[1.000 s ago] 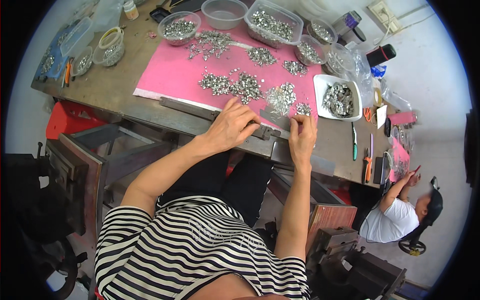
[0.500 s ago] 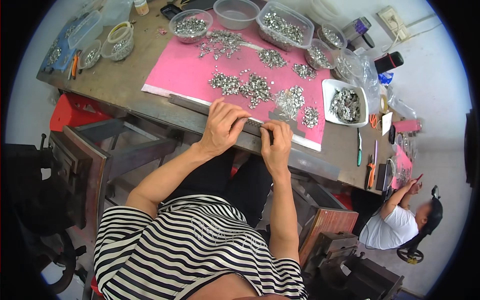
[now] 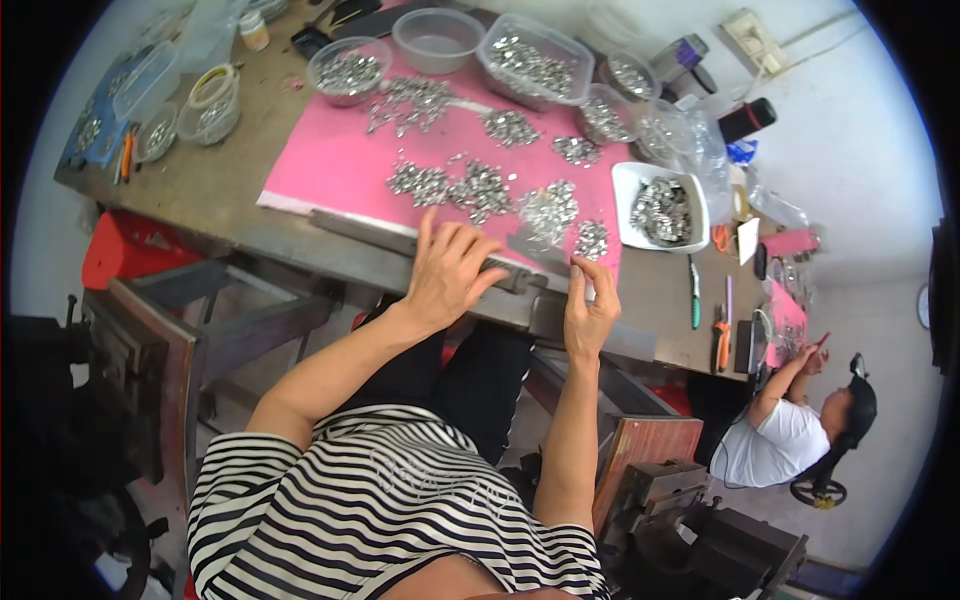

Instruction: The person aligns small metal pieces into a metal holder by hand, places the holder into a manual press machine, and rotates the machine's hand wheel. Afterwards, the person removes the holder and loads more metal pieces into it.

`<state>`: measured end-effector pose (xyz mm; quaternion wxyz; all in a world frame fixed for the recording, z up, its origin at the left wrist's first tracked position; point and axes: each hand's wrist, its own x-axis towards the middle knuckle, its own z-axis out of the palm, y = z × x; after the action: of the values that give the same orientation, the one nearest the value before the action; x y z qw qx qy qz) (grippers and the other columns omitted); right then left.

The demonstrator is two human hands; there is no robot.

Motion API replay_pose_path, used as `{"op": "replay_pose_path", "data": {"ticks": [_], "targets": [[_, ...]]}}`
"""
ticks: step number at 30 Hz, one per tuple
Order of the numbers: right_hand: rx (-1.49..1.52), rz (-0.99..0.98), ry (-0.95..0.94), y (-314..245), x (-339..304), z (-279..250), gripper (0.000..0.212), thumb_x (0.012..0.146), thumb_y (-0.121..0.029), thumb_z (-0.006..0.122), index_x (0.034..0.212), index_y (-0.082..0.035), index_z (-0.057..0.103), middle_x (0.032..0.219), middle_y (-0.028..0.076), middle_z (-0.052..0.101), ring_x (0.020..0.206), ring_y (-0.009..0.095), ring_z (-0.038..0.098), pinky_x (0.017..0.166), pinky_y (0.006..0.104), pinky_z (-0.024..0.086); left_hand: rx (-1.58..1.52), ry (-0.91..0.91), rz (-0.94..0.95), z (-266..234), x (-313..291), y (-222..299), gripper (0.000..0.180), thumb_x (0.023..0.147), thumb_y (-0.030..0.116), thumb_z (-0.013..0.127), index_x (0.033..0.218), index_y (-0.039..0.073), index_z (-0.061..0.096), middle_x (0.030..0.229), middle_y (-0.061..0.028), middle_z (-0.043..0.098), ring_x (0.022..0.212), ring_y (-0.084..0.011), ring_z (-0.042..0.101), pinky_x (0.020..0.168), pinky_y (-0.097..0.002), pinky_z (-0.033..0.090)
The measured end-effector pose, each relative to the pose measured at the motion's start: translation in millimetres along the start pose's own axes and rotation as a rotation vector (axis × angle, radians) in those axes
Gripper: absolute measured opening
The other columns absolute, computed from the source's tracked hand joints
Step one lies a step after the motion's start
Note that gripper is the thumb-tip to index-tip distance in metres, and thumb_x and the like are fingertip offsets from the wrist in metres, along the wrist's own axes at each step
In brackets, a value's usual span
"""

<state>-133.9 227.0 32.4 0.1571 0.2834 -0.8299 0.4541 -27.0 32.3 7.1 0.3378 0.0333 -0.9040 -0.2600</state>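
Note:
Along the front edge of the bench lies a long dark metal bar [image 3: 360, 228]. My left hand [image 3: 447, 275] hovers over its right part, palm down, fingers spread and holding nothing. Farther right, my right hand [image 3: 592, 312] pinches with thumb and fingertips at the right end of a flat grey metal plate [image 3: 535, 246]. That plate lies on the pink mat [image 3: 330, 160], partly beneath a pile of thin shiny metal pieces [image 3: 549, 208]. A smaller pile of metal bits [image 3: 591, 238] sits just beyond my right fingertips.
Several piles of shiny metal parts [image 3: 478, 190] cover the mat. Clear plastic tubs [image 3: 438, 42] line its far side. To the right stand a white tray [image 3: 624, 205], a green-handled tool [image 3: 694, 290] and orange-handled pliers [image 3: 720, 345]. A person in white [image 3: 775, 445] sits at far right.
My left hand has lifted off the bar and its fingers have spread. My right hand has moved right and forward, from the bar to the plate's end. The view has shifted slightly.

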Motion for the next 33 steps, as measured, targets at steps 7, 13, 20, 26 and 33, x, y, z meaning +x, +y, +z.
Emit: {"op": "replay_pose_path", "data": {"ticks": [7,13,20,26,33], "targets": [[-0.212,0.005,-0.054,40,44,-3,0.01,0.093,-0.01,0.067,0.1,-0.006,0.072,0.097,0.011,0.067,0.094,0.031,0.063,0.086,0.043,0.047,0.008,0.041,0.03,0,-6,-1,0.034,0.083,0.03,0.079,0.112,0.013,0.069,0.107,-0.0026,0.061,0.107,-0.0237,0.057,0.115,-0.0593,0.026],[-0.413,-0.054,-0.108,52,71,21,0.01,0.089,-0.012,0.068,0.094,-0.008,0.075,0.095,0.011,0.066,0.095,0.032,0.059,0.086,0.0454,0.043,-0.124,0.165,0.034,2,-6,-2,0.025,0.083,0.019,0.079,0.106,0.013,0.071,0.105,-0.0017,0.063,0.102,-0.0229,0.06,0.114,-0.0554,0.028],[-0.633,-0.121,-0.172,48,87,32,0.011,0.086,-0.014,0.069,0.086,-0.005,0.075,0.092,0.014,0.069,0.093,0.034,0.061,0.085,0.048,0.042,-0.107,0.163,0.04,2,-3,-1,0.024,0.084,0.016,0.077,0.107,0.012,0.07,0.103,-0.0015,0.064,0.101,-0.0225,0.06,0.113,-0.0552,0.029],[-0.635,-0.117,-0.182,46,82,35,0.011,0.084,-0.014,0.068,0.085,-0.005,0.073,0.092,0.012,0.066,0.095,0.033,0.059,0.086,0.0471,0.041,-0.115,0.165,0.046,2,-5,-1,0.021,0.085,0.013,0.074,0.106,0.012,0.07,0.102,-0.0014,0.064,0.1,-0.0221,0.061,0.114,-0.0558,0.029],[-0.332,-0.219,-0.2,20,60,11,0.007,0.084,-0.005,0.068,0.089,-0.002,0.064,0.089,0.012,0.06,0.09,0.032,0.058,0.082,0.0449,0.043,-0.132,0.196,0.046,4,-7,-5,0.021,0.085,0.009,0.072,0.106,0.012,0.071,0.102,-0.001,0.064,0.1,-0.0212,0.061,0.114,-0.0561,0.028]]}}
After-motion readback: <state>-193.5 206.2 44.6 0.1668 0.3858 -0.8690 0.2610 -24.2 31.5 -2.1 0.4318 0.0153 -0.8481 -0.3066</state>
